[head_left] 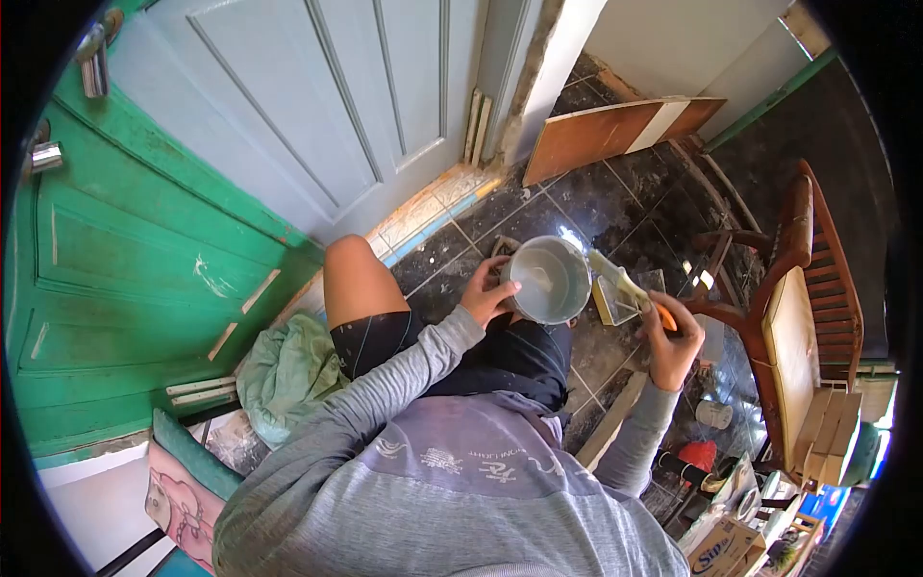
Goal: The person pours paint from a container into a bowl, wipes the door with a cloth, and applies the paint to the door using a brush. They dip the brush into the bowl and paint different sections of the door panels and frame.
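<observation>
Dark glossy tile floor (615, 207), dusty. Pale grey door (317, 96) & green door (125, 279) lie up-left of the bucket (550, 281), a wood board (615, 130) leans on the wall beyond it, and a wooden chair (808, 288) stands to its right. Head view: bucket is upright by the bare knee, mouth up, pale stuff inside. L hand (486, 298) is curled tight on its left rim. R hand (670, 341), right of the bucket, is closed round the orange handle of a tool (623, 281). Tool's long axis runs diagonal, tip pointing up-left at the bucket's right rim; contact can't be told.

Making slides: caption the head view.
Left hand grips a grey bowl; right hand holds an orange-handled scraper beside it.
</observation>
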The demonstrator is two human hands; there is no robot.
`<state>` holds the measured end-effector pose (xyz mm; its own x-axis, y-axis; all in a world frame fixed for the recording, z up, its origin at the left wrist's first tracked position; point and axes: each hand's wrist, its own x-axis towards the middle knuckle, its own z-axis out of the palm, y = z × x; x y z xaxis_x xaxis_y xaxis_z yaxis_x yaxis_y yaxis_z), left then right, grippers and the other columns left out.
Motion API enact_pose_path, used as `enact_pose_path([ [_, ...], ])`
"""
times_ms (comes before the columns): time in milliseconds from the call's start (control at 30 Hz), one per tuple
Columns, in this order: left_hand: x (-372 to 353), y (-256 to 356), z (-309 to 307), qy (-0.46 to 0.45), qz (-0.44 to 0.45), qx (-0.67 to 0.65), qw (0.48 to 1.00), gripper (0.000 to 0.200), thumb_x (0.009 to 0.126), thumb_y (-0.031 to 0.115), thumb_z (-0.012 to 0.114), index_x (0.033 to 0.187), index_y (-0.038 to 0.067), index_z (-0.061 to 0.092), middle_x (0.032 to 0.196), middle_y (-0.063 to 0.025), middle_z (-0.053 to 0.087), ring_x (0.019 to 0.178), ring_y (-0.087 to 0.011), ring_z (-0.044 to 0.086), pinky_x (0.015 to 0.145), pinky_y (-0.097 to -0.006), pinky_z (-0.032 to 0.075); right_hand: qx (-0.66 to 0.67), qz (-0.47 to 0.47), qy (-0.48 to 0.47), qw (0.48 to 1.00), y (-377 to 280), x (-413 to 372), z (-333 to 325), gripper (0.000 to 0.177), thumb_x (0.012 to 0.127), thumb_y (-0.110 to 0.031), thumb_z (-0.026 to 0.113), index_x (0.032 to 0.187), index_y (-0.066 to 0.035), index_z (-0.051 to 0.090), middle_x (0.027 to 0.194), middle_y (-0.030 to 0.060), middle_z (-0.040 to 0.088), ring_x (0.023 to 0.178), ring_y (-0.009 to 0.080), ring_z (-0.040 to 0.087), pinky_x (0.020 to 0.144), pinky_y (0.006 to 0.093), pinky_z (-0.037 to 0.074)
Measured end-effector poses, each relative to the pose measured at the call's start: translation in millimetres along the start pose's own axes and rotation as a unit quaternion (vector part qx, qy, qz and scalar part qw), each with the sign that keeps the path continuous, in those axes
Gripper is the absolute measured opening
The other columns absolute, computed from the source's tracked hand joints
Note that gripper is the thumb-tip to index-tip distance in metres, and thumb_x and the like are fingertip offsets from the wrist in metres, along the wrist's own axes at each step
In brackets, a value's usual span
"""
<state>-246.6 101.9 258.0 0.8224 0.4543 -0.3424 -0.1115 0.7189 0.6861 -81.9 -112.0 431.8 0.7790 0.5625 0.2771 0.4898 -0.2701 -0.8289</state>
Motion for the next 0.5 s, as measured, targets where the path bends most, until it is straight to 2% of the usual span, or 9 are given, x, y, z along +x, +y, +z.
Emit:
enact_pose_path([
  [33,-4,3,-4,0.015,0.009,-0.013,1.000,0.058,0.084,0.011,0.070,0.135,0.016,0.043,0.118,-0.0089,0.057,0.110,-0.0229,0.058,0.086,-0.0453,0.055,0.020,0.007,-0.022,1.000,-14,6,11,0.023,0.087,-0.009,0.071,0.106,0.004,0.068,0.082,0.0057,0.065,0.062,0.0082,0.059,0.056,0.0206,0.051],
  [100,-13,8,-9,0.045,0.025,-0.037,0.998,0.061,0.082,0.009,0.073,0.135,0.014,0.043,0.116,-0.0117,0.059,0.107,-0.0243,0.060,0.084,-0.0450,0.057,0.116,0.061,-0.048,0.990,-40,12,35,0.021,0.084,-0.004,0.074,0.101,0.005,0.069,0.082,0.0034,0.065,0.063,0.0071,0.057,0.057,0.0208,0.047],
  [167,-24,13,-13,0.060,0.036,-0.050,0.996,0.061,0.083,0.009,0.072,0.135,0.013,0.042,0.117,-0.0124,0.058,0.109,-0.0248,0.059,0.086,-0.0457,0.056,0.108,0.044,-0.086,0.989,-45,16,51,0.019,0.084,-0.005,0.073,0.101,0.003,0.069,0.084,0.0042,0.067,0.064,0.0072,0.058,0.057,0.0210,0.047],
  [200,-28,15,-15,0.066,0.044,-0.058,0.995,0.061,0.083,0.009,0.072,0.136,0.013,0.042,0.117,-0.0125,0.058,0.109,-0.0248,0.059,0.086,-0.0457,0.056,0.106,0.035,-0.105,0.988,-46,17,59,0.019,0.084,-0.005,0.073,0.101,0.002,0.069,0.085,0.0046,0.068,0.064,0.0072,0.058,0.057,0.0211,0.046],
  [300,-43,23,-18,0.088,0.056,-0.071,0.992,0.062,0.082,0.010,0.072,0.136,0.012,0.041,0.117,-0.0132,0.058,0.109,-0.0249,0.059,0.087,-0.0459,0.056,0.022,-0.082,-0.115,0.990,-48,22,81,0.016,0.086,-0.009,0.071,0.100,-0.001,0.070,0.088,0.0075,0.070,0.066,0.0089,0.060,0.059,0.0222,0.047],
  [367,-50,26,-19,0.103,0.062,-0.078,0.990,0.063,0.082,0.010,0.072,0.136,0.012,0.041,0.117,-0.0134,0.058,0.109,-0.0249,0.059,0.087,-0.0459,0.055,-0.016,-0.155,-0.120,0.980,-57,24,93,0.015,0.088,-0.012,0.068,0.099,-0.002,0.069,0.089,0.0119,0.070,0.074,0.0225,0.066,0.067,0.0295,0.050],
  [433,-55,26,-22,0.118,0.068,-0.080,0.988,0.064,0.082,0.011,0.072,0.137,0.012,0.040,0.117,-0.0132,0.058,0.109,-0.0248,0.059,0.087,-0.0459,0.055,-0.035,-0.178,-0.143,0.973,-61,24,101,0.017,0.088,-0.014,0.068,0.101,-0.003,0.066,0.088,0.0134,0.069,0.077,0.0282,0.067,0.068,0.0327,0.051],
  [500,-58,28,-24,0.122,0.068,-0.069,0.988,0.065,0.083,0.015,0.071,0.139,0.014,0.037,0.121,-0.0126,0.055,0.113,-0.0253,0.056,0.091,-0.0489,0.052,-0.044,-0.186,-0.164,0.968,-62,26,106,0.018,0.089,-0.018,0.067,0.102,-0.005,0.065,0.085,0.0129,0.068,0.075,0.0293,0.067,0.067,0.0335,0.052],
])
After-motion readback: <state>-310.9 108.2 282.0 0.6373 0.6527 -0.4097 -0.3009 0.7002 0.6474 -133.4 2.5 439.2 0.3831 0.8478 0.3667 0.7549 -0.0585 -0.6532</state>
